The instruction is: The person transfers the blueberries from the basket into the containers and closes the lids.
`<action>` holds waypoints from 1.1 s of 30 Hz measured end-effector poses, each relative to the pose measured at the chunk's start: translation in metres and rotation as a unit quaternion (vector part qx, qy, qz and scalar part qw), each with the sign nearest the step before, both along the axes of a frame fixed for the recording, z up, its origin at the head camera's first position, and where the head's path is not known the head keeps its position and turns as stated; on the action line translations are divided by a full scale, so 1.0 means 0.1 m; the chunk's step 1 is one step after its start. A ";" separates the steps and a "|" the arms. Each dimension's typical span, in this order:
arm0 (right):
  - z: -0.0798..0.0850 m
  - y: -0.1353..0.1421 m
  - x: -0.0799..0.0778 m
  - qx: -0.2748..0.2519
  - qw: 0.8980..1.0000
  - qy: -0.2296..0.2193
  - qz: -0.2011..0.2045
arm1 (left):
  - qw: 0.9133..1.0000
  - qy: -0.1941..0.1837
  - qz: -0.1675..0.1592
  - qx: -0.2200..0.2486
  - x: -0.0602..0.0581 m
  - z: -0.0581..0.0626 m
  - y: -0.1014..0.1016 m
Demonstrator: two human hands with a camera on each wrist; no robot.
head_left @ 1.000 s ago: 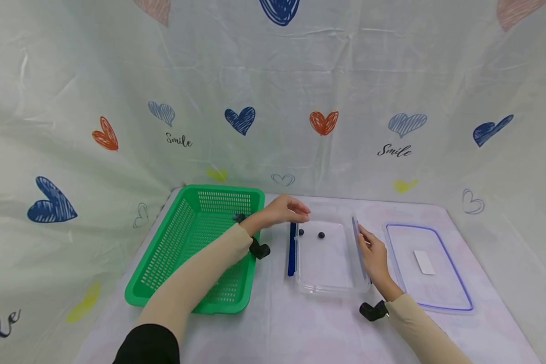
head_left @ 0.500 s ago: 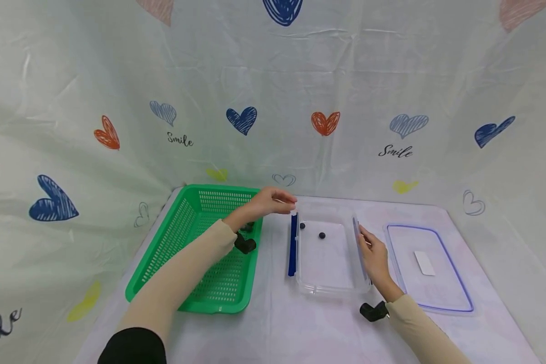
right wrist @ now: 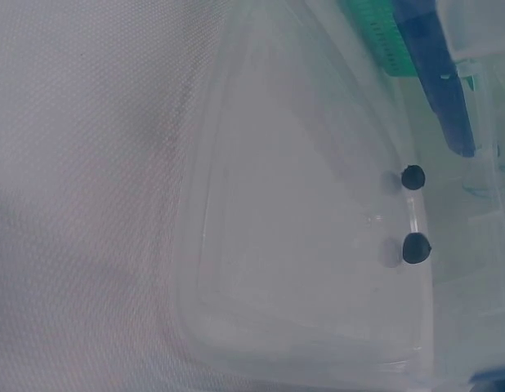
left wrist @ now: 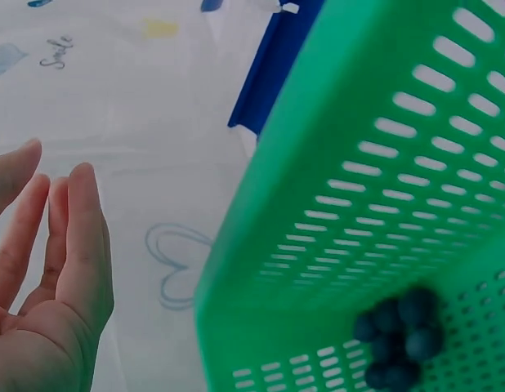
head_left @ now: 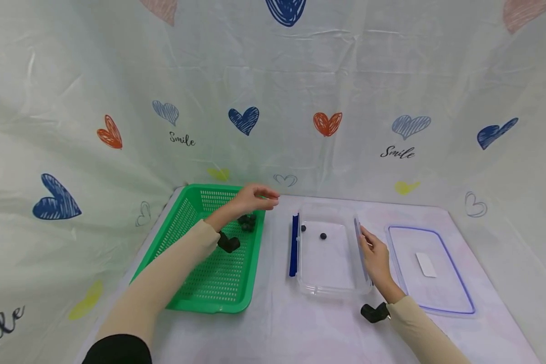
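Observation:
My left hand (head_left: 257, 198) is over the far right rim of the green basket (head_left: 250, 298), fingers loosely extended with nothing between them. In the left wrist view that hand (left wrist: 56, 278) shows at the lower left, beside the basket wall. A cluster of blueberries (left wrist: 399, 335) lies in the basket, partly hidden by my left arm in the head view. My right hand (head_left: 376, 255) grips the right side of a clear plastic box (head_left: 329, 290), at its raised flap. Two blueberries sit in the box, one near the middle (head_left: 323, 236), another (head_left: 303, 228) by the left wall.
A blue clip flap (head_left: 293, 247) hangs along the box's left side. To the right lies a clear lid (head_left: 407, 283) with a blue seal and a white label (head_left: 425, 264). Behind the table hangs a heart-patterned sheet (head_left: 273, 101).
My left hand has moved left from over the box to the basket rim. The blueberry by the box's left wall has shifted slightly. My right hand stays on the box.

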State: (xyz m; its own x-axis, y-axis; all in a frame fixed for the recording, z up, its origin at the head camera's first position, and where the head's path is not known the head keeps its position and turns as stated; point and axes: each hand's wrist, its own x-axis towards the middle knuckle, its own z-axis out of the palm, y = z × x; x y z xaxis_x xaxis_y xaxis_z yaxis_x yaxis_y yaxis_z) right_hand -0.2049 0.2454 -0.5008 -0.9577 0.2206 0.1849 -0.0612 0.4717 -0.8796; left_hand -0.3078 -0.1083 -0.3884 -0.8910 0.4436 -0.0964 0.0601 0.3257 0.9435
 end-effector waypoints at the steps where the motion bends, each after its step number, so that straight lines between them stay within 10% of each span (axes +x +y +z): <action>1: 0.00 0.01 0.00 0.001 1.000 0.000 -0.001 | 1.000 -0.004 0.000 0.005 0.00 -0.01 -0.04; 33: -0.03 0.00 -0.01 0.003 1.000 -0.002 -0.003 | 0.993 0.043 0.103 -0.034 0.11 -0.45 -0.85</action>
